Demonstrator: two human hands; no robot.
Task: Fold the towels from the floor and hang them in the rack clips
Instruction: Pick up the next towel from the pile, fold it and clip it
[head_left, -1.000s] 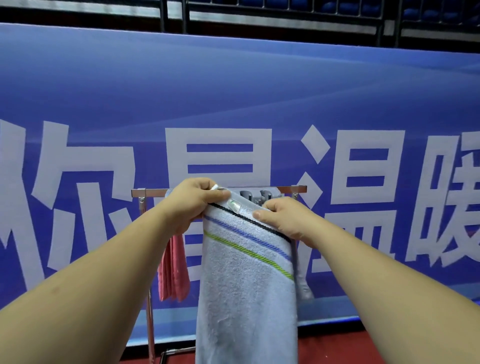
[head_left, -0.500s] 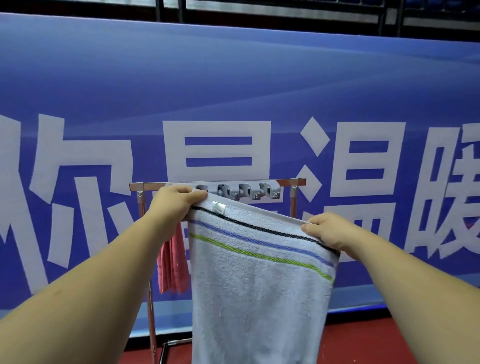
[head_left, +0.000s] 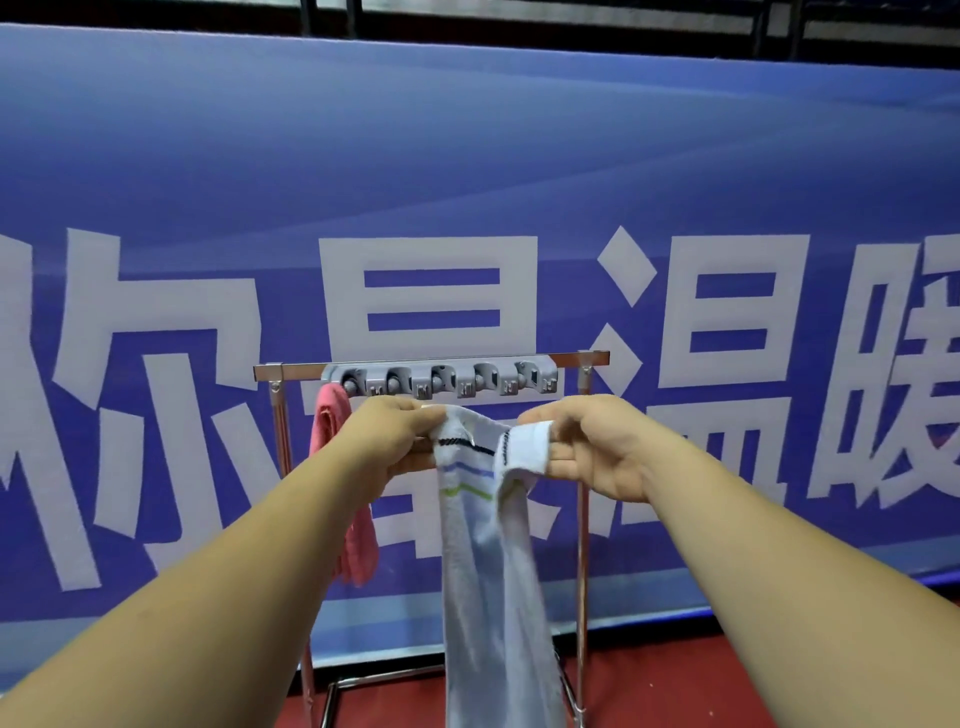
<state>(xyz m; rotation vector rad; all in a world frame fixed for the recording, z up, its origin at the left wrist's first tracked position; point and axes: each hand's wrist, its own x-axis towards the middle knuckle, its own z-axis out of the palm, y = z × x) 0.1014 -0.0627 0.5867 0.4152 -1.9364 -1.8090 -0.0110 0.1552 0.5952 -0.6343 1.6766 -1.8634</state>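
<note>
A pale blue-grey towel (head_left: 488, 587) with black, blue and green stripes hangs folded lengthwise into a narrow strip. My left hand (head_left: 395, 441) pinches its top left corner and my right hand (head_left: 592, 447) pinches the top right corner, the two close together. Both hands are just below the grey clip strip (head_left: 441, 379) on the metal rack (head_left: 582, 519). A pink towel (head_left: 337, 493) hangs from the leftmost clip, partly hidden by my left arm.
A large blue banner (head_left: 467, 182) with white characters stands right behind the rack. The floor (head_left: 675, 686) is red. The rack's metal base bars (head_left: 384, 680) lie on the floor under the towel.
My hands came together, folding the spread towel into a narrow strip. They also dropped a little, so the whole clip strip now shows.
</note>
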